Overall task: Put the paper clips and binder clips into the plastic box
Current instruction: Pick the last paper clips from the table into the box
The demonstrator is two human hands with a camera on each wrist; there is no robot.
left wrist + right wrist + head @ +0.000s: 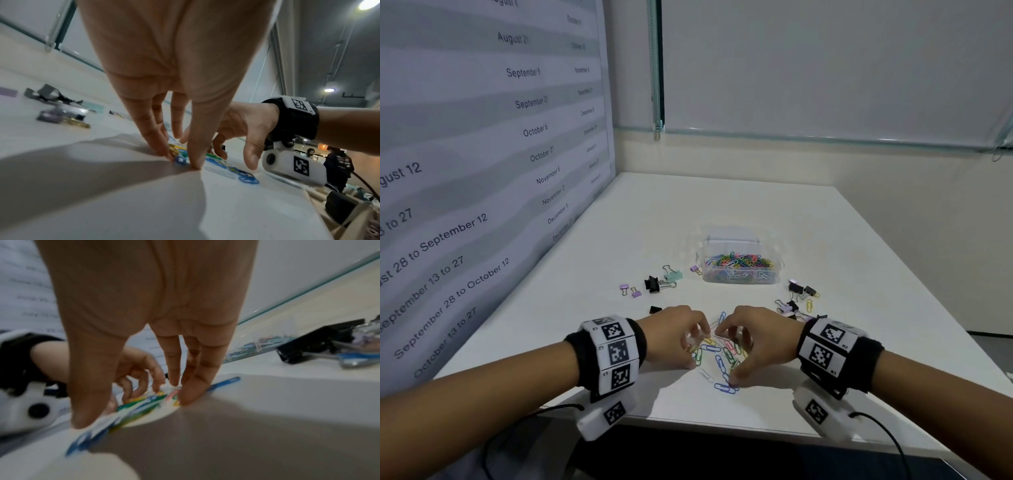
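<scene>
Left hand (674, 334): down on the table (722, 212) near its front edge, fingers (156, 139) curled, tips raking into the loose paper clips (717, 356); a closed grip on any clip cannot be told.
Right hand (760, 337): facing the left across the same pile, fingers (191, 386) bent and spread, tips and thumb pressing clips against the surface, nothing lifted.
Plastic box (739, 263): clear, open, mid-table beyond the hands, already holding a heap of coloured clips.
Binder clips, left group (654, 284): black, mint and purple ones scattered between left hand and box; one small purple just beside the box's left wall.
Binder clips, right group (796, 296): clustered near the right wrist, front-right of the box.
Edges: printed date wall (482, 171) tight along the table's left side.
Open room: bare surface behind the box and out to the right edge.
</scene>
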